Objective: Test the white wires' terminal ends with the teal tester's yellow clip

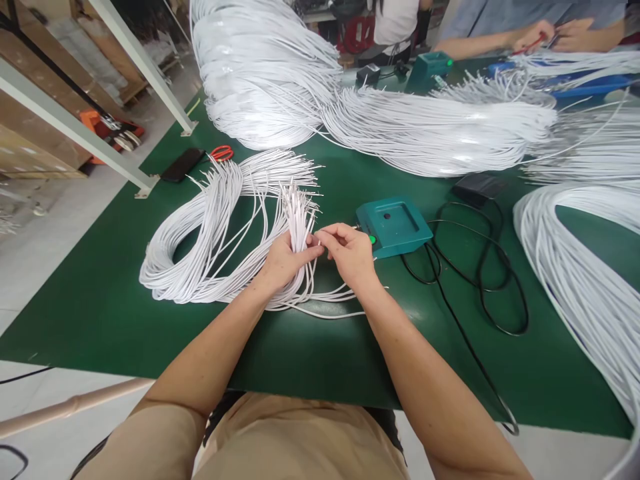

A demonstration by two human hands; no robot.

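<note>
My left hand (pixel 286 260) is wrapped round a bunch of thin white cables (pixel 299 220) whose ends stand up above my fist. The rest of that bunch loops away in a coil (pixel 200 247) on the green table (pixel 100 307). My right hand (pixel 350 250) pinches one white cable end between thumb and fingers, right beside the bunch. Its tip points at a small teal box (pixel 394 225) with a green light on its near corner, just right of my fingers.
Big heaps of white cables (pixel 265 73) cover the far side, with more cables (pixel 590 293) curving down the right. Black leads (pixel 480 280) trail from the teal box. Red scissors (pixel 221 153) and a black phone (pixel 181 165) lie far left. Another person's hands (pixel 545 37) work at the back right.
</note>
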